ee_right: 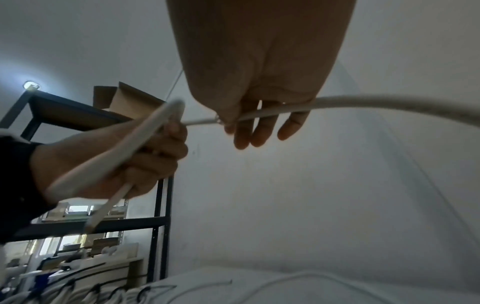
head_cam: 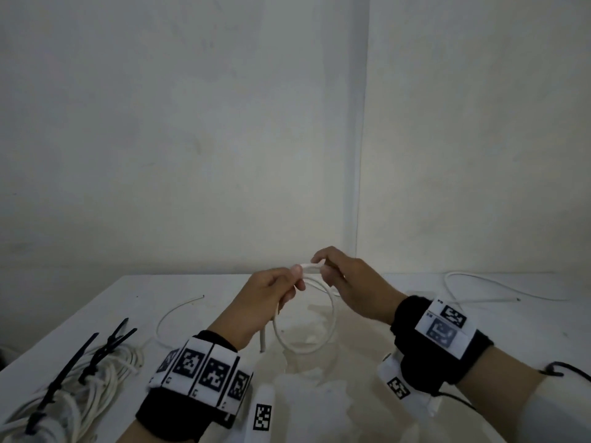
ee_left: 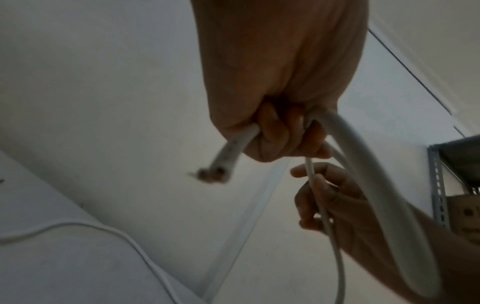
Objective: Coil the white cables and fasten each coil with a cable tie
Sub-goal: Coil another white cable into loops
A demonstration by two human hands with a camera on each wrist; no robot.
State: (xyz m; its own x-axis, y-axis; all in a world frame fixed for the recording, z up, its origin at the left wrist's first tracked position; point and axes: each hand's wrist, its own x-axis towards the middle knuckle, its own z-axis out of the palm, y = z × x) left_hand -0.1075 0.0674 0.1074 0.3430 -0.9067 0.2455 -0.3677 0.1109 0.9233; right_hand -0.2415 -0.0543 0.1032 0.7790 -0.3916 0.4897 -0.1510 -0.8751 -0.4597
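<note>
Both hands hold one white cable (head_cam: 332, 318) above the white table (head_cam: 198, 286), bent into a loop that hangs between them. My left hand (head_cam: 281, 289) grips the loop's top with curled fingers (ee_left: 275, 133); the cut end (ee_left: 213, 170) sticks out below its fist. My right hand (head_cam: 332, 266) pinches the cable (ee_right: 363, 105) just right of the left, its other fingers (ee_right: 259, 131) hanging straight. Finished white coils (head_cam: 105, 375) bound with black cable ties (head_cam: 108, 343) lie at the front left.
A loose white cable (head_cam: 172, 314) curves on the table left of my hands; another (head_cam: 479, 282) runs along the back right. A white wall stands close behind the table. Metal shelves (ee_right: 158, 205) with cardboard boxes appear in the wrist views.
</note>
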